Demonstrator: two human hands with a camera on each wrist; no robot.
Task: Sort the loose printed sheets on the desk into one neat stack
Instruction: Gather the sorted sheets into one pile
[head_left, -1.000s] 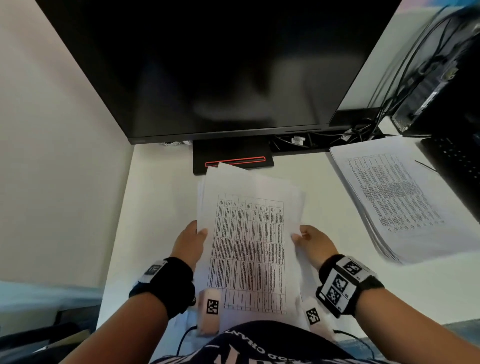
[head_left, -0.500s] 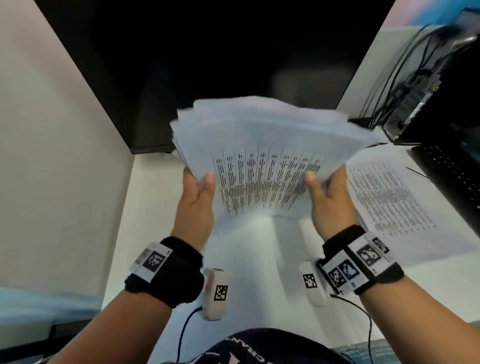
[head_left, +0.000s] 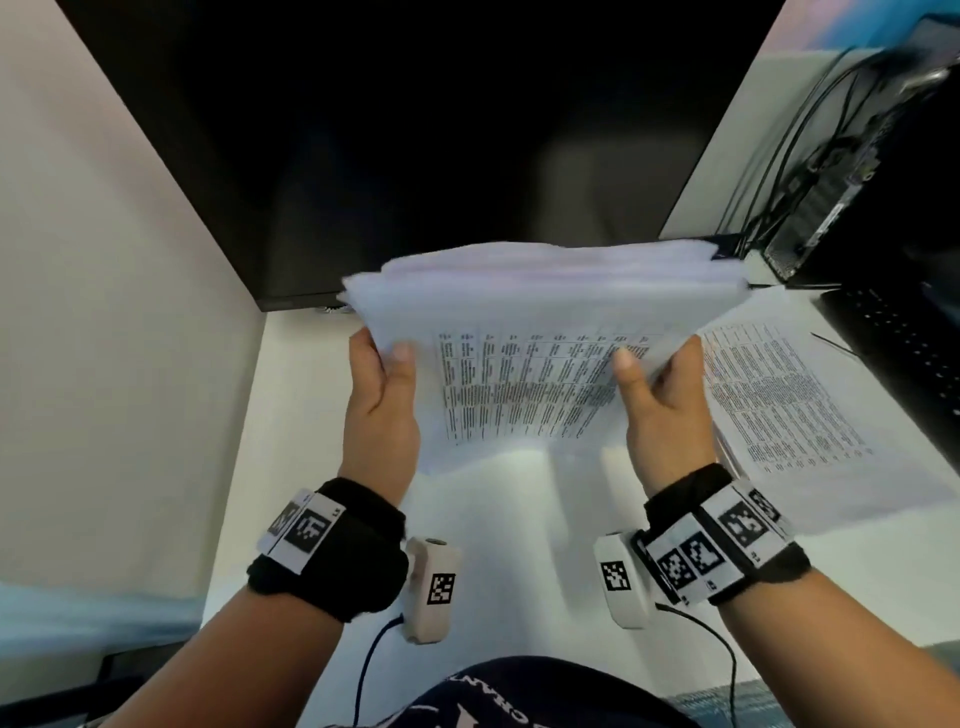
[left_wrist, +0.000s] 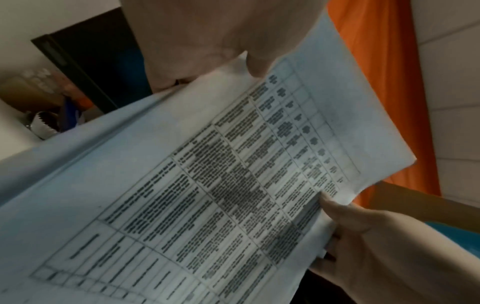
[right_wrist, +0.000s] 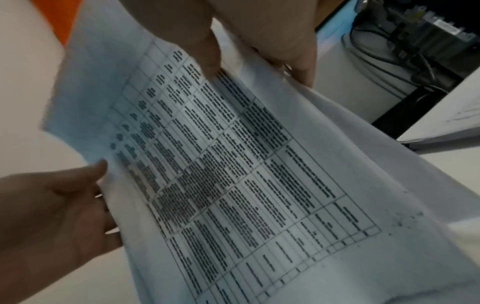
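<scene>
A bundle of printed sheets (head_left: 530, 374) with tables of text stands tilted on end above the white desk (head_left: 291, 415), in front of the monitor. My left hand (head_left: 384, 374) grips its left edge, thumb on the front sheet. My right hand (head_left: 654, 379) grips the right edge the same way. The sheet edges at the top are slightly fanned. In the left wrist view the sheets (left_wrist: 233, 185) run from my left hand (left_wrist: 207, 51) to my right hand (left_wrist: 376, 236). The right wrist view shows the sheets (right_wrist: 233, 164) between my right hand (right_wrist: 246, 41) and left hand (right_wrist: 52, 205). A second stack of printed sheets (head_left: 789, 405) lies flat at the right.
A large black monitor (head_left: 415, 130) stands close behind the bundle. A black computer with cables (head_left: 831, 182) and a dark keyboard (head_left: 904, 353) fill the right side. A pale partition wall (head_left: 104, 312) bounds the desk on the left.
The bundle lay flat on the desk under both hands a second ago. Both hands have lifted it and tipped it on end. Its top edges sit lower and more even than half a second ago.
</scene>
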